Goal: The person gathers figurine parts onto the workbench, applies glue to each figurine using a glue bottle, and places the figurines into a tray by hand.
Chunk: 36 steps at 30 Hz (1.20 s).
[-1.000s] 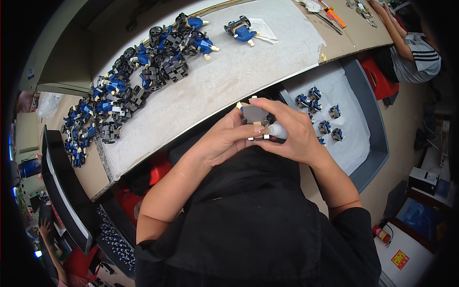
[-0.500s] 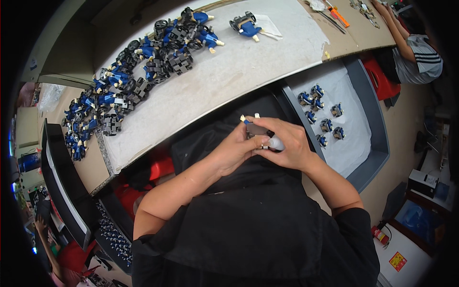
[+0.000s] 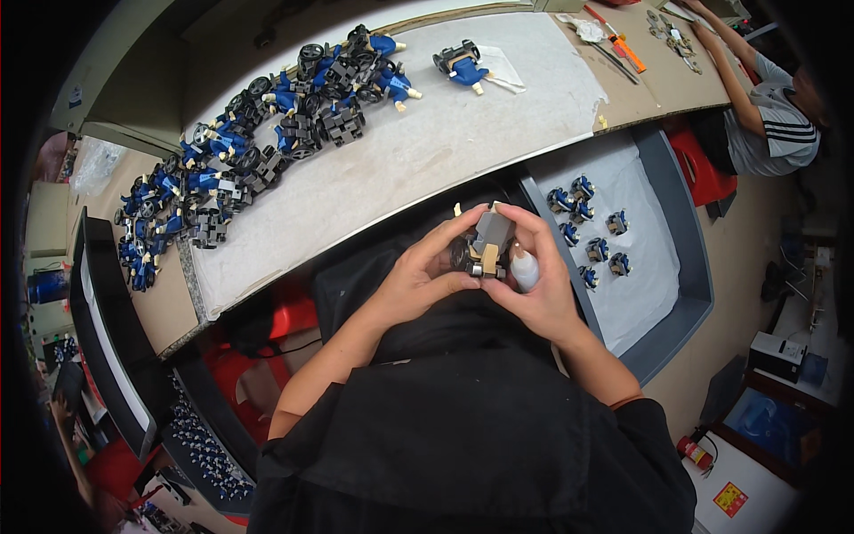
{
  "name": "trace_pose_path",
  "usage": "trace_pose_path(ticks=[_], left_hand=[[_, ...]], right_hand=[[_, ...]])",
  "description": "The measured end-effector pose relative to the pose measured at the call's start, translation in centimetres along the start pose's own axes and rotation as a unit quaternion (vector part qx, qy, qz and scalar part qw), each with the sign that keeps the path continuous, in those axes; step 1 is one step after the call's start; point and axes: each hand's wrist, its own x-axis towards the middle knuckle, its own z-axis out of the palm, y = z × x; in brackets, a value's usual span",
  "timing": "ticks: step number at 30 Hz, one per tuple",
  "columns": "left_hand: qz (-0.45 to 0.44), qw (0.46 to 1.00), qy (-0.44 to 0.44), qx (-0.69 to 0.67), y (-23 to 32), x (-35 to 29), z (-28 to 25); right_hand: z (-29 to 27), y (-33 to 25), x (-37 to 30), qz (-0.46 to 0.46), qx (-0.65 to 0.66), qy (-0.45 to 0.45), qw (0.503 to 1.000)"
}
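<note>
Both of my hands hold one small grey and tan toy part with a dark wheel, in front of my chest and just below the workbench edge. My left hand grips it from the left side, thumb under it. My right hand grips it from the right, and a small white glue bottle is tucked in that hand's fingers. A long heap of blue and black toy pieces lies on the bench to the upper left. One lone blue piece rests on paper further back.
A grey tray lined with white cloth at my right holds several small blue pieces. Another person in a striped shirt works at the far right end of the bench. A dark bin of small parts sits lower left.
My hands have stayed together on the part and turned it, so its grey and tan side now faces up. The view has shifted slightly.
</note>
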Motion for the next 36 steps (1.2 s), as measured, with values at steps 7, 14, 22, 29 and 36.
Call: trace_pose_path(ticks=[7,14,22,29,36], left_hand=[[-0.067,0.992,-0.064,0.089,1.9,-0.4,-1.0],[-0.059,0.966,-0.123,0.221,-0.1,-2.0,-0.7],[-0.033,0.936,-0.153,0.314,-0.6,-2.2,-0.5],[-0.006,0.916,-0.155,0.371,-1.5,-2.6,-0.5],[-0.008,0.922,-0.145,0.358,-2.1,-2.5,-0.8]], right_hand=[[-2.9,-1.0,1.4,0.182,0.152,-0.083,0.968],[-1.9,1.3,-0.3,0.289,0.089,-0.118,0.946],[-1.6,1.8,-1.6,0.261,0.022,-0.146,0.954],[-0.8,2.7,-2.7,0.263,0.012,-0.088,0.961],[-1.1,3.1,-2.3,0.279,0.009,-0.114,0.953]])
